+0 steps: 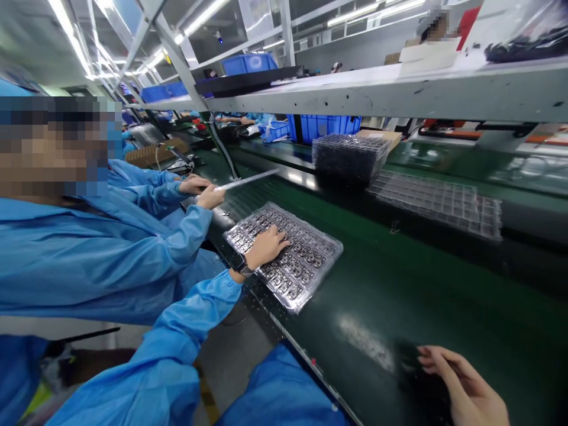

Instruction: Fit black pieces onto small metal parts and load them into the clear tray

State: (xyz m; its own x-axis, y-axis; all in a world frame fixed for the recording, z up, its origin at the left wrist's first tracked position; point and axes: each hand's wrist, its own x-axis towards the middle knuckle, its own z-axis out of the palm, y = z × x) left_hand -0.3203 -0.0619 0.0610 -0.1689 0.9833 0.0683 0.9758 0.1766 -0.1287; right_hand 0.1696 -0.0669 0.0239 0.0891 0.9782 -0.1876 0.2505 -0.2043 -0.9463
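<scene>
Plastic tray (335, 245) sits at surface's (399, 284) near edge, presumably for reach; left hand (264, 248) atop, right hand (473, 387) apart; grips indeterminable.

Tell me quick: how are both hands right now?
Left hand: over the filled tray; grip can't be told.
Right hand: partly curled above the table; holding can't be told.

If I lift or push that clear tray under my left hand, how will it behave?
The clear tray looks like thin plastic, so it may flex. Its rows of small parts could spill if it tips. Lying flat on the shiny green surface, it would probably slide when pushed.
</scene>
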